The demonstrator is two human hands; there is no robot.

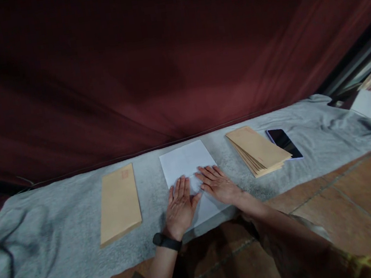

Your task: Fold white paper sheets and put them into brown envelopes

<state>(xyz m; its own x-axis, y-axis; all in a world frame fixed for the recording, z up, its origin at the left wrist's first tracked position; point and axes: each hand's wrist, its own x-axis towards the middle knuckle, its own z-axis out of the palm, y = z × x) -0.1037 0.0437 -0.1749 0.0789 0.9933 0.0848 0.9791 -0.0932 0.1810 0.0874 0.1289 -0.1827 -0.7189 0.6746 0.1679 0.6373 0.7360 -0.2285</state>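
A sheet of white paper (185, 158) lies on the grey cloth in front of me, its near part showing below my hands. My left hand (179, 205), with a dark band at the wrist, rests flat on the paper's left side, fingers stretched out. On the right side my right hand (218, 184) also presses flat, its fingers pointing inward to the left. A crease seems to run across the sheet between the fingertips. Part of the paper is hidden under both hands. Neither hand grips anything.
To the left lies a brown envelope (119, 202) with a faint red print. At right, a fanned stack of brown envelopes (258, 146) partly overlaps a dark-screened phone (283, 141). The grey cloth (62, 222) borders a dark red curtain (168, 67) and the tiled floor (354, 197).
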